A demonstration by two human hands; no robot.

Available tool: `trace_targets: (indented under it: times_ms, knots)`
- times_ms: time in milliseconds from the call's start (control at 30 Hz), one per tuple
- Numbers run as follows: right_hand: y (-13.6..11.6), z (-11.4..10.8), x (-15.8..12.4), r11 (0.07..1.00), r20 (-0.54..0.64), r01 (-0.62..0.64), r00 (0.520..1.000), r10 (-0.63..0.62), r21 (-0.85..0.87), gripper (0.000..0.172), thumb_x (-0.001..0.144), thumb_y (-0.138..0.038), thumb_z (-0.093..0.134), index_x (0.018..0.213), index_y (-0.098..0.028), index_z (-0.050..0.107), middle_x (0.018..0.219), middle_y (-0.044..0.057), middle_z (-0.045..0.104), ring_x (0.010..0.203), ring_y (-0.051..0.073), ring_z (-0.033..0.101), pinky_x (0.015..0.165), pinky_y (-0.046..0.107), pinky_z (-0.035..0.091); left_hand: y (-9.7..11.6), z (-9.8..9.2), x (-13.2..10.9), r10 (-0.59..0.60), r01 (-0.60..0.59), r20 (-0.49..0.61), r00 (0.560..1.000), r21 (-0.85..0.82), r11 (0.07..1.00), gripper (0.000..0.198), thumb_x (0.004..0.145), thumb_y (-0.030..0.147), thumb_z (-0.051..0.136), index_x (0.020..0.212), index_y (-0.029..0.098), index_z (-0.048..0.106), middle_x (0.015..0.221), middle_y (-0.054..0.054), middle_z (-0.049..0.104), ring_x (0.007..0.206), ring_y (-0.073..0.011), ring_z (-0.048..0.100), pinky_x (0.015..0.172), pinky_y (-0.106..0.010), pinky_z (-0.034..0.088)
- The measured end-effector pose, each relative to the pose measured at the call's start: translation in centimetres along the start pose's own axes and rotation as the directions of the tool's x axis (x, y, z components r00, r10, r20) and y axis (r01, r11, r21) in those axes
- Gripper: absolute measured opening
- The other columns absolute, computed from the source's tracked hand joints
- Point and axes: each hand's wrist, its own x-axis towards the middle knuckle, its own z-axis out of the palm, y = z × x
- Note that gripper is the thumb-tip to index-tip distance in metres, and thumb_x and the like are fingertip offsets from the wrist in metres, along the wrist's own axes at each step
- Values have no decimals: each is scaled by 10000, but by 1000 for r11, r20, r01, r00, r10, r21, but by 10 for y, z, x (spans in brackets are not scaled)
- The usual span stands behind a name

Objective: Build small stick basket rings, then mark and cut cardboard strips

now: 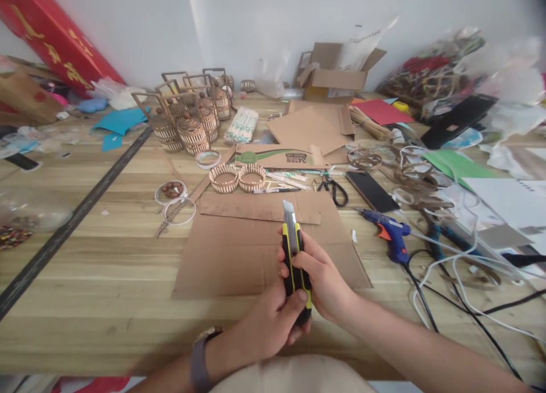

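Both hands grip a yellow and black utility knife (292, 242), held upright with its blade out at the top. My left hand (273, 316) wraps the lower end of the handle, its thumb across the front. Higher up, my right hand (322, 273) closes round the knife with the thumb on the slider area. Behind the knife, a flat sheet of brown cardboard (239, 256) lies on the wooden table (106, 296). A narrow cardboard strip (260, 210) rests on that sheet. Two round slatted rings with cardboard bases (224, 180) stand just beyond it.
A blue glue gun (392, 234) and tangled cables lie at right, near a black phone (372, 191) and black-handled scissors (336, 191). Several lantern-like slatted baskets (194, 128) stand back left. A tape roll holds brown beads (171, 190). An open box (336, 74) stands against the wall.
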Motion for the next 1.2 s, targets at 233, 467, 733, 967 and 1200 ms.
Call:
trace_targets:
  times_ms: [233,467,733,967,1200]
  knots:
    - [-24,-28,8,946,135,7,990,39,-323,516,834,-577,615,1200,-258,441,663,-76,566,492,107,513,456,212,382,10,-23,-8,153,-137,-6,988,411,901,535,985,660,330,911,185,565,751,-24,627,648,-145,568,616,-267,440]
    - [-51,-59,1,117,337,325,935,110,-939,194,977,-345,427,1013,-201,553,901,75,709,781,203,683,680,307,501,11,-98,-11,556,-60,-150,817,938,342,314,1046,289,346,1009,184,639,994,-81,682,953,-236,618,884,-419,517]
    - [-14,-22,4,-569,308,501,861,405,-653,250,903,-42,502,1090,-160,618,836,81,754,704,261,737,518,278,402,0,-111,34,570,-152,177,803,984,-92,424,1061,358,354,1331,96,551,1479,-216,468,1438,-334,360,1156,-534,366]
    - [-13,-14,7,-603,246,500,855,456,-621,446,824,40,502,1200,-170,616,868,91,764,757,276,750,522,276,401,-17,-114,53,466,-114,173,868,982,-151,725,1010,622,317,1507,102,403,1609,-207,308,1494,-356,271,1203,-557,231]
    - [-10,-17,10,-602,264,526,842,472,-601,419,843,16,509,1206,-169,605,822,78,748,728,261,745,498,260,378,-18,-112,51,464,-98,163,871,982,-161,725,1009,628,333,1513,112,404,1618,-184,302,1495,-337,269,1212,-514,196]
